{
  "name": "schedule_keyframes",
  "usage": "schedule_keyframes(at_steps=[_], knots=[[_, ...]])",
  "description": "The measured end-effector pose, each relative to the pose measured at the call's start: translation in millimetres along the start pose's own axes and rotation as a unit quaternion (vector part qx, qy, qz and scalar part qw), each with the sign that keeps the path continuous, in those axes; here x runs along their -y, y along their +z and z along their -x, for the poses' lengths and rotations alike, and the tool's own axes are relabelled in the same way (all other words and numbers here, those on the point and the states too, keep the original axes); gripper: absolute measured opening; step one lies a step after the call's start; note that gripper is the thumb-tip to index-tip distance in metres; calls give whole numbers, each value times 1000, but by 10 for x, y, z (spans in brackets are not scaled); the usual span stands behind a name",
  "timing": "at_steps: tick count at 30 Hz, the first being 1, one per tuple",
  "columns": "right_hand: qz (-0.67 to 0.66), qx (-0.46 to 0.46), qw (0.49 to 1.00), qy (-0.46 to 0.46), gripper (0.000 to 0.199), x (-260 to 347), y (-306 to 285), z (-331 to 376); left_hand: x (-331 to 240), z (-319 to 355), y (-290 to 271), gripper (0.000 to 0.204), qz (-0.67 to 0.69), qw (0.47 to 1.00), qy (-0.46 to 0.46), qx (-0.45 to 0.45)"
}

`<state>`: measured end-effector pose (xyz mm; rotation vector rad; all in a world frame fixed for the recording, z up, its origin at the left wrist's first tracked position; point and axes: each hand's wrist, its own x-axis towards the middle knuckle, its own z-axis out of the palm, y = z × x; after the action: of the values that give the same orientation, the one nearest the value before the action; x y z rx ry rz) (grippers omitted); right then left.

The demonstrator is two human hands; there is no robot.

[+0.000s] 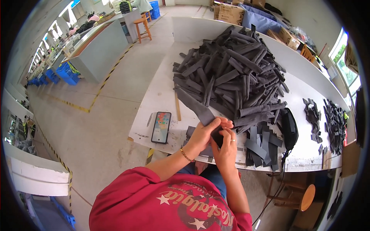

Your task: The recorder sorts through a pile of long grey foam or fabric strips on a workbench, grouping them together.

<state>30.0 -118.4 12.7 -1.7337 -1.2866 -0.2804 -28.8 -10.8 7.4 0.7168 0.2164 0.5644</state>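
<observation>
A long dark grey fabric strip (194, 106) slants down from the big pile toward me, and both of my hands are on it. My left hand (205, 135) pinches it between thumb and fingers. Just to the right, my right hand (226, 149) has its fingers closed around the strip's near, darker end, which is partly hidden between the hands. Beyond them rises a heap of folded dark grey fabric pieces (231, 75) on the white table (154, 102). Flat grey strips (262, 145) lie in a loose bundle right of my right hand.
Left of the hands lies a lit phone (161, 128), with a wooden stick (178, 107) beyond it. At right sits a black rounded object (290, 129) with a cable. Smaller dark pieces (334, 127) lie further right. A wooden stool (307, 197) stands below the table's edge.
</observation>
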Motion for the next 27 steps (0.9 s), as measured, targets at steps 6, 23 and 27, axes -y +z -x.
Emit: schedule_keyframes(at_steps=[6,23,27], knots=[[-16,35,999,3,28,-51,-161,76,-25,28,76,27,35,999,30,-12],[-81,68,994,-20,17,-178,-431,43,-364,-61,125,32,57,997,55,23],[-81,54,995,-30,17,-113,-407,-42,-162,4,212,31,85,994,63,36]])
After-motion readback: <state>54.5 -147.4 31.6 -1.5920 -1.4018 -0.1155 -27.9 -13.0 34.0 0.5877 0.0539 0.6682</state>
